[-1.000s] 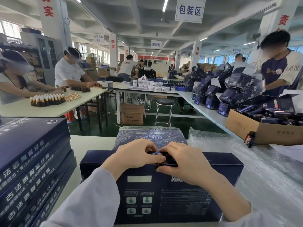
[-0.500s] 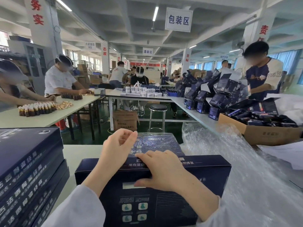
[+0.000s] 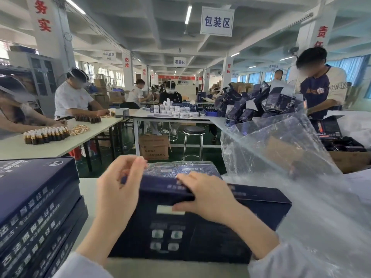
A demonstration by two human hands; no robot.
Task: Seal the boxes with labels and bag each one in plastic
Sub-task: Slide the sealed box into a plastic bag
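A dark blue box (image 3: 220,233) stands on its long edge on the white table (image 3: 88,189) right before me, its printed face towards me. My right hand (image 3: 208,197) grips its top edge, fingers over the top and thumb on the face by a white label patch (image 3: 164,209). My left hand (image 3: 118,187) is blurred at the box's top left corner with curled fingers; a dark bit shows between them, and I cannot tell whether it holds anything. Behind the box lies another box wrapped in clear plastic (image 3: 180,169).
A stack of the same blue boxes (image 3: 36,197) fills the left side. A heap of clear plastic bags (image 3: 301,197) rises on the right, with a cardboard carton (image 3: 351,160) of dark packs behind it. Other workers sit at tables further back.
Both hands were pressing together at the middle of the box's top edge. The left hand lifted off and moved to the top left corner; the right hand now clasps the edge.
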